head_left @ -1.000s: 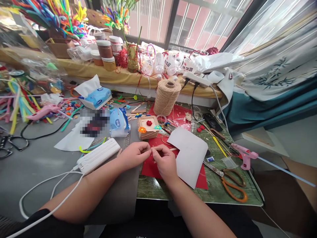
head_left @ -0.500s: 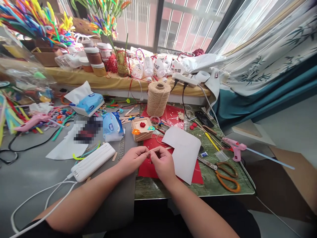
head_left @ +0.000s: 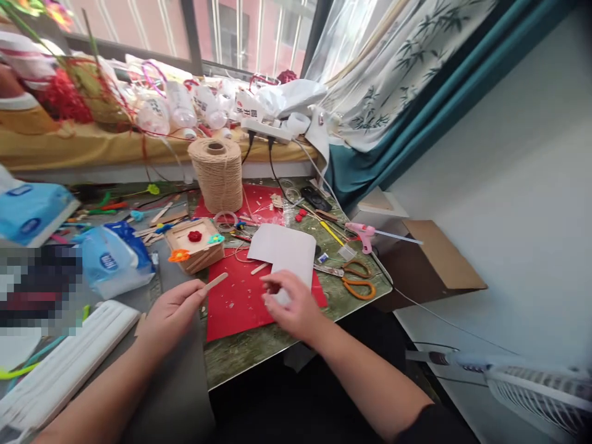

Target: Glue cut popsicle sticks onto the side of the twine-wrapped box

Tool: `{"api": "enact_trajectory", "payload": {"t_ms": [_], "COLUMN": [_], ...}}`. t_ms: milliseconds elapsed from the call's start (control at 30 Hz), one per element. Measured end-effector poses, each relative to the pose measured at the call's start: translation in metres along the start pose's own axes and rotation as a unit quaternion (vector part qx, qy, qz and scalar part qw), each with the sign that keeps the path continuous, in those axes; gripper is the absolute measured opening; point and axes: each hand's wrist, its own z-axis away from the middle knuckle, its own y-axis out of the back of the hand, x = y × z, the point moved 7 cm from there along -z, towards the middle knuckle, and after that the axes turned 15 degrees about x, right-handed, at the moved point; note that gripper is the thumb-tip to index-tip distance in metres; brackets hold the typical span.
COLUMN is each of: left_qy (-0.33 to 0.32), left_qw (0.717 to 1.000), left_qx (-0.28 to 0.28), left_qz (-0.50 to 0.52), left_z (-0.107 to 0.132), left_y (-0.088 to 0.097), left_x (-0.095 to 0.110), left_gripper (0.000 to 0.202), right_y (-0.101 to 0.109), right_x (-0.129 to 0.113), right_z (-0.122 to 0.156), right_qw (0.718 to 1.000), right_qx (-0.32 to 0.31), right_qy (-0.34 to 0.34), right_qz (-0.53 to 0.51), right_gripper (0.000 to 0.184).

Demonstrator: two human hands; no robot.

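Note:
My left hand is closed on a thin wooden craft stick, which points up and to the right over the red paper sheet. My right hand hovers open, fingers spread and a little blurred, over the near edge of a white card lying on the red sheet. A second wooden stick lies loose on the red sheet just beyond my right hand. A small wooden box with tiny red, orange and blue flowers stands behind my left hand.
A spool of jute twine stands behind the box. Orange-handled scissors and a pink glue gun lie at the table's right edge. Tissue packs, a white power strip and a fan surround the work area.
My hands have come apart: the left keeps the stick, the right has let go and moved right over the white card. The camera has swung to the right.

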Motion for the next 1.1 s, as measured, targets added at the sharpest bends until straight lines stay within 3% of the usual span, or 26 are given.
{"api": "enact_trajectory", "payload": {"t_ms": [67,133,167,233,333,433,567,633,700,800,867,933,1033,1100], "left_qy": [0.017,0.036,0.047,0.068,0.101,0.116,0.111,0.112,0.115,0.115,0.101,0.085,0.071,0.058], "left_qw": [1.0,0.999,0.998,0.996,0.991,0.988,0.986,0.981,0.977,0.975,0.976,0.979,0.982,0.982], "left_qx": [0.01,0.006,-0.001,-0.014,-0.022,-0.019,-0.001,0.007,0.014,0.031,0.041,0.047,0.047,0.048], "left_qz": [0.009,0.028,0.038,0.056,0.082,0.103,0.127,0.156,0.18,0.189,0.188,0.181,0.169,0.172], "left_z": [-0.002,-0.003,-0.002,-0.002,-0.001,-0.001,-0.001,-0.001,-0.002,-0.005,-0.005,-0.005,-0.003,-0.002], "left_y": [0.003,0.0,-0.004,-0.011,-0.02,-0.022,-0.018,-0.017,-0.017,-0.017,-0.016,-0.016,-0.014,-0.01], "left_x": [-0.004,-0.007,-0.007,-0.008,-0.012,-0.014,-0.012,-0.01,-0.011,-0.014,-0.013,-0.01,-0.006,-0.004], "left_gripper": [0.035,0.036,0.036,0.038,0.037,0.037,0.035,0.035,0.034,0.033,0.033,0.034,0.035,0.034], "right_y": [0.077,0.151,0.177,0.21,0.231,0.233,0.236,0.246,0.251,0.236,0.203,0.152,0.065,0.021], "right_x": [0.02,0.049,0.066,0.104,0.135,0.134,0.118,0.116,0.117,0.114,0.105,0.089,0.056,0.035], "right_z": [0.005,0.014,0.017,0.024,0.031,0.032,0.047,0.067,0.089,0.119,0.132,0.136,0.126,0.111], "right_qw": [0.987,0.95,0.932,0.898,0.862,0.85,0.835,0.83,0.858,0.921,0.942,0.947,0.934,0.931], "right_qx": [0.096,0.162,0.146,0.039,-0.05,-0.067,-0.093,-0.084,-0.052,0.027,0.066,0.035,-0.096,-0.162], "right_qy": [0.03,0.033,0.027,-0.014,-0.058,-0.078,-0.11,-0.16,-0.212,-0.275,-0.306,-0.32,-0.331,-0.311], "right_qz": [0.126,0.265,0.329,0.437,0.502,0.517,0.531,0.527,0.465,0.275,0.118,0.019,-0.09,-0.102], "right_gripper": [0.026,0.028,0.032,0.045,0.057,0.061,0.04,0.027,0.024,0.034,0.05,0.057,0.064,0.07]}}
